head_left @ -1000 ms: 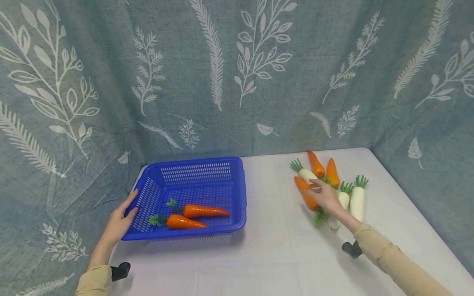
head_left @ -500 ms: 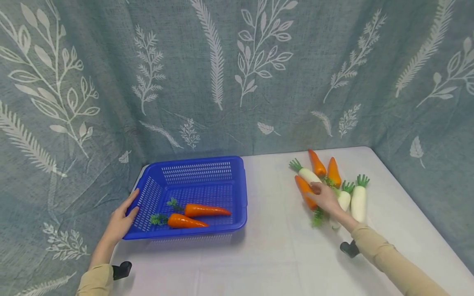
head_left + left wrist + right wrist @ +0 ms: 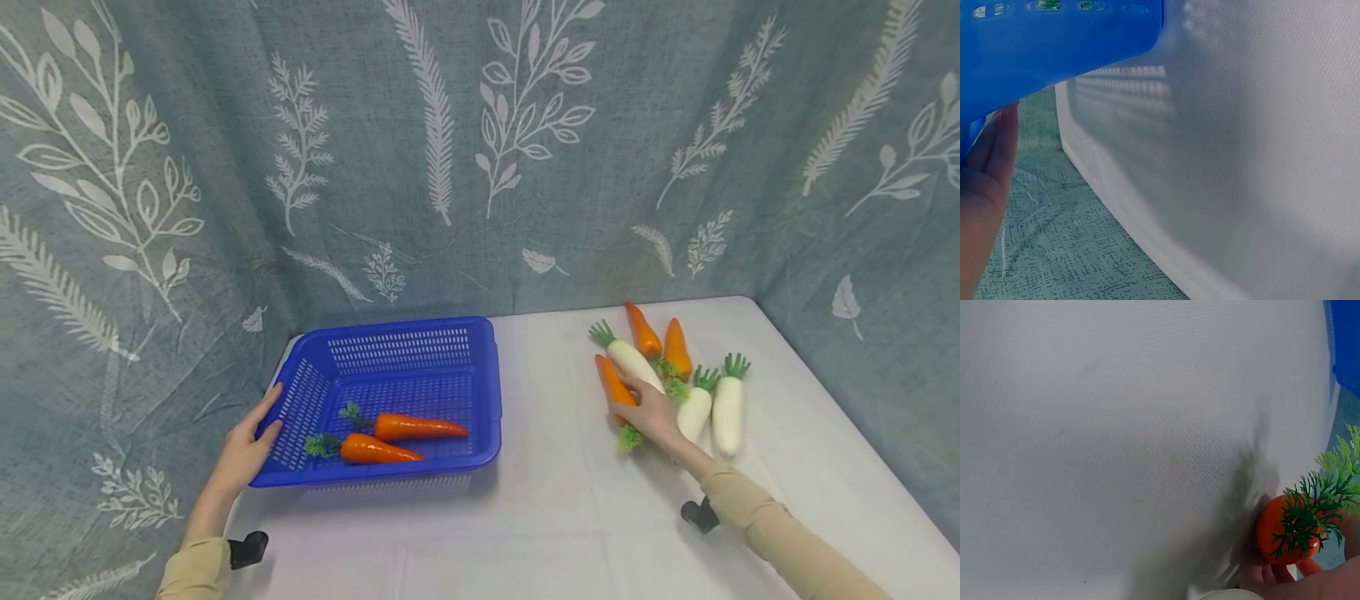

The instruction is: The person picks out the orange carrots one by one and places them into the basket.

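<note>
Straight fingers of my left hand [image 3: 243,443] rest against the left rim of a blue plastic basket [image 3: 491,375]; the left wrist view shows those fingers beside its outer wall. Two orange carrots [image 3: 420,427] with green tops lie inside. At the right, my right hand [image 3: 651,414] grips another carrot [image 3: 613,383] by its thick end, tip pointing away. Its leafy top shows in the right wrist view, with fingers curled round the orange root [image 3: 1272,534]. A white radish [image 3: 633,362] lies right beside that hand.
Beyond the right hand, two carrots [image 3: 643,332] lie with tips pointing back. Two more white radishes [image 3: 727,417] with green tops lie right of the hand. A white cloth covers the table [image 3: 540,508], and a patterned grey-green curtain [image 3: 450,167] hangs around it.
My right hand has moved slightly left and toward me, closing round the carrot beside the radish. More of the radish now shows. The left hand and basket stay put.
</note>
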{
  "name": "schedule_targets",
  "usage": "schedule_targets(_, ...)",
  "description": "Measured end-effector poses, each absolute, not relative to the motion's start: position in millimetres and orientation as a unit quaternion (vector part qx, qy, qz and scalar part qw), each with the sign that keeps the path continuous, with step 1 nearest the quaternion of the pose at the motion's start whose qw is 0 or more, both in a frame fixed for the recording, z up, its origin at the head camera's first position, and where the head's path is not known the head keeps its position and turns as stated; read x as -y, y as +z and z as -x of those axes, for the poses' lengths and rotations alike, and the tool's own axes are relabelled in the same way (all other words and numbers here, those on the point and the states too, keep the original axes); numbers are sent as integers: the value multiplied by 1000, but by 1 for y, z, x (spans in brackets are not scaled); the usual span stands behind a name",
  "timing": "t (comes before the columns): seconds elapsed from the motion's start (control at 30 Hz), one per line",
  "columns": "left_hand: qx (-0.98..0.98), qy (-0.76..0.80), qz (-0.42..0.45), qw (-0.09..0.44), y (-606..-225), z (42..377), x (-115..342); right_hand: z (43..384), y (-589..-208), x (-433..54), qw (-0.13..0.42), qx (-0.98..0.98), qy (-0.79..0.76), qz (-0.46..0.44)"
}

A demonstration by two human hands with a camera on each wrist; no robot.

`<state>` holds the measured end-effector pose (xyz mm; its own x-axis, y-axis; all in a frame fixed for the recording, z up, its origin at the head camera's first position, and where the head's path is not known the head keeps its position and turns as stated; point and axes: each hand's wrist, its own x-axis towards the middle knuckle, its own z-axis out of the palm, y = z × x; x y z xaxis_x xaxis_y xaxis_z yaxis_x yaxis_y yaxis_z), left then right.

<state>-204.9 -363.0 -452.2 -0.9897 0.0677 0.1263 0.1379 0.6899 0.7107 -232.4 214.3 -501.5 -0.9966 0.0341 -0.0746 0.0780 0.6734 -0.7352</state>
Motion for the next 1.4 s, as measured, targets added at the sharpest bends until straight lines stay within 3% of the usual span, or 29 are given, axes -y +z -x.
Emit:
schedule_targets(0.9, 918, -392, 55, 32, -447, 208, 362, 231, -500, -213, 30, -901, -430, -52)
schedule_targets(1.4, 915, -397, 63, 34, -452, 210, 365, 231, -466, -220, 29, -886, -461, -41)
